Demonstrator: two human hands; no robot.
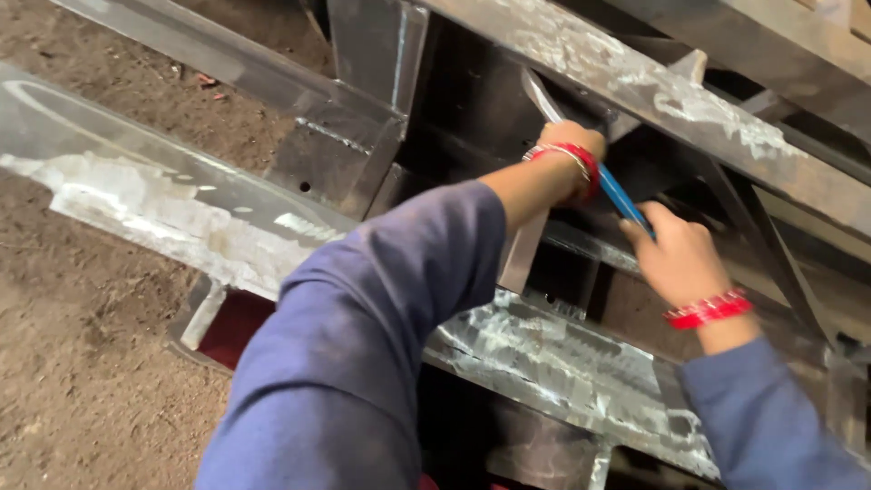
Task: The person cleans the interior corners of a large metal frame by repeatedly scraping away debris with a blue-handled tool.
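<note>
Two hands (626, 209), one blue-handled tool (621, 195)

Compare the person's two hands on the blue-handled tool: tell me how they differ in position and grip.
The left hand sits higher and deeper inside the welded steel frame, closed around the blue-handled metal tool near its grey metal end. The right hand is lower and nearer the camera, its fingers at the blue handle's lower end. Both wrists wear red thread bands and blue sleeves.
</note>
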